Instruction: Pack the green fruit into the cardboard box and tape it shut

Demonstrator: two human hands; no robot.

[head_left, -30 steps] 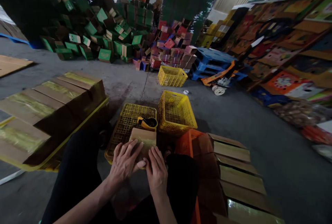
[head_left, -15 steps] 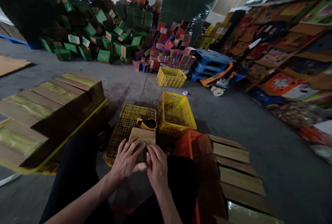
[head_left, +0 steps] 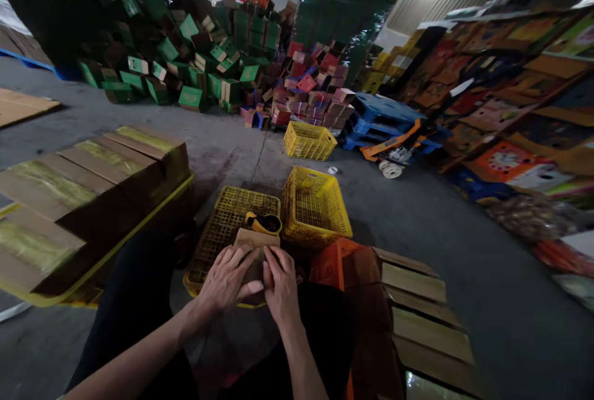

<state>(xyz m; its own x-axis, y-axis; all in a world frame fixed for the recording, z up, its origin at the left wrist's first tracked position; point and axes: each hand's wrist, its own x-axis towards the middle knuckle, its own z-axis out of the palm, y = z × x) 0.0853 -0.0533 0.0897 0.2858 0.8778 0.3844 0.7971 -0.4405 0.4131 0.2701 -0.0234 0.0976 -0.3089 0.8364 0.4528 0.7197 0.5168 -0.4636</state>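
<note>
A small cardboard box (head_left: 257, 238) rests on a yellow slatted crate (head_left: 221, 222) in front of my knees. My left hand (head_left: 227, 277) curls its fingers over the top of the box, with the thumb along the near side. Close beside it, my right hand (head_left: 280, 281) has its fingertips on the same top face and its thumb toward the near edge. Both hands hold the box, and they hide most of its near half. Just behind the box lies a yellow tape dispenser (head_left: 263, 222), touched by neither hand.
An open yellow crate (head_left: 341, 205) stands right of the work spot, another yellow crate (head_left: 310, 140) farther back. Taped cartons (head_left: 99, 162) fill a crate at left; an orange crate (head_left: 325, 264) holds cartons (head_left: 413, 282) at right. Beyond are a pallet jack (head_left: 392, 146) and piled boxes (head_left: 190, 97).
Both hands stay on the box, their fingers shifted slightly along its top. The whole view has moved a little; the tape dispenser and crates keep their places.
</note>
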